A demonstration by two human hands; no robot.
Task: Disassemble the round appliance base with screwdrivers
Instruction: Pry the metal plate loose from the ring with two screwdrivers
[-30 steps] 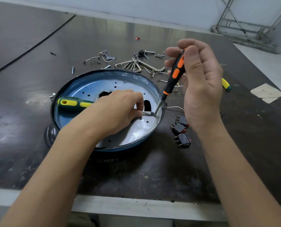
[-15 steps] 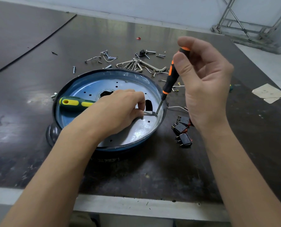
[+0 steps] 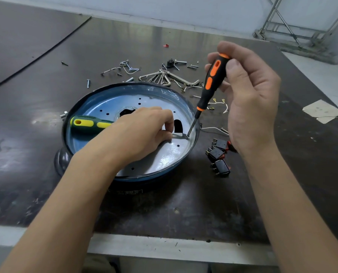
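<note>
On the dark worktable (image 3: 203,203), near its front edge, sits the round appliance base (image 3: 172,154), open side up, blue rim around a shiny perforated plate with dark cut-outs at the centre. Right hand (image 3: 250,99) is up above the base's right rim, thumb and curled fingertips pinching the top of the orange-and-black screwdriver (image 3: 209,85). Its long axis runs steeply from the cap at upper right down to lower left, tip pointing down and planted on the plate just inside the right rim. Left hand (image 3: 142,133) is down inside the base, knuckles up, fingers curled, thumb and forefinger pinching a thin metal piece (image 3: 179,135) that juts rightward and meets the screwdriver tip. Under that hand lies the green-and-yellow screwdriver (image 3: 85,123), flat on the plate, long axis roughly left to right, butt end pointing left; its shaft is hidden, so I cannot tell whether the metal piece belongs to it. Behind the base, a ring of hex keys (image 3: 164,76) is fanned out on the table. Just right of the base, three black switches (image 3: 218,154) are clustered together. Far right, taped paper scraps (image 3: 321,111). Loose screws (image 3: 88,83) are scattered beyond the rim.
</note>
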